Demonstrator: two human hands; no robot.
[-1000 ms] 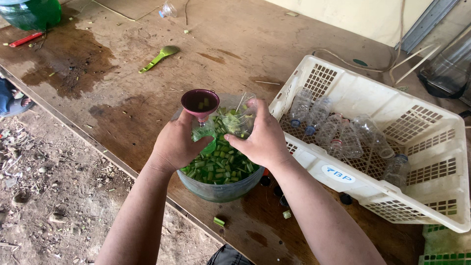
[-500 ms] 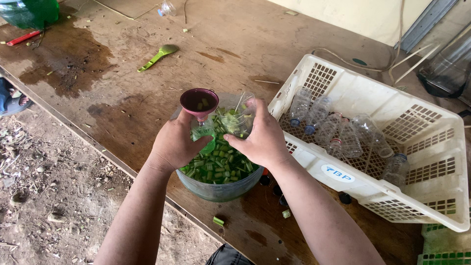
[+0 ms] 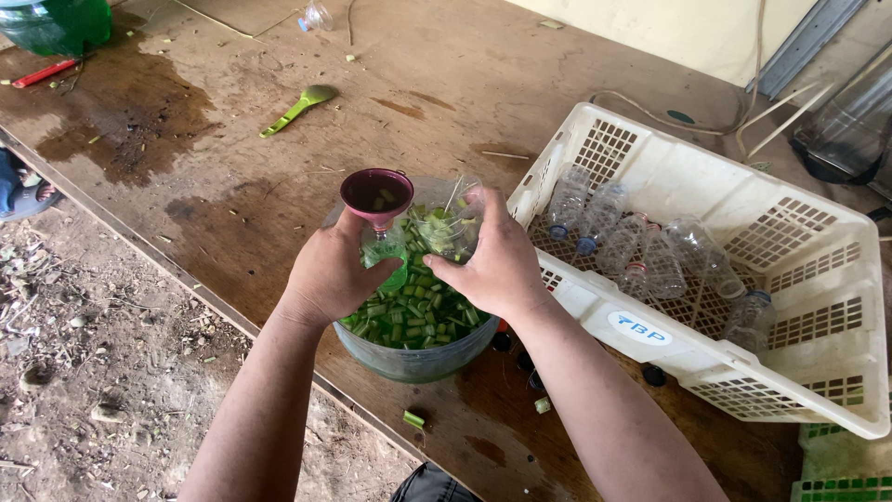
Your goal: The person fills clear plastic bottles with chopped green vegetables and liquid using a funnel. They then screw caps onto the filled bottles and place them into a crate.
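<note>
Holding: your left hand (image 3: 333, 274) is curled around a small clear bottle (image 3: 384, 253), fingers pressed together on it, above the bowl.
Funnel: a dark red funnel (image 3: 376, 194) sits upright in the bottle's mouth, at 12 o'clock from your left hand, with a few green bits in its cup.
Right hand: your right hand (image 3: 497, 262) is cupped around a clear container (image 3: 446, 232) filled with chopped green pieces, thumb on the near side and fingers wrapped over the far side; the container is tilted towards the funnel, just beside its rim.
Bowl: a grey bowl (image 3: 413, 358) stands on the counter (image 3: 279, 214) under both hands, near the counter's front edge, heaped with chopped green stalks (image 3: 409, 316).
Basket: a white plastic basket (image 3: 790, 372) lies at 3 o'clock from the bowl, holding several empty clear bottles (image 3: 650, 256) on their sides.
Caps: dark caps (image 3: 653, 375) lie on the counter between bowl and basket.
Spoon: a green spoon (image 3: 297, 109) lies at 11 o'clock from the bowl, well apart.
Strays: cut green pieces (image 3: 413, 419) lie on the counter at 6 o'clock from the bowl.
Far corner: a green vessel (image 3: 56, 23) and a red tool (image 3: 45, 72) sit at 10 o'clock, beside a wet patch.
</note>
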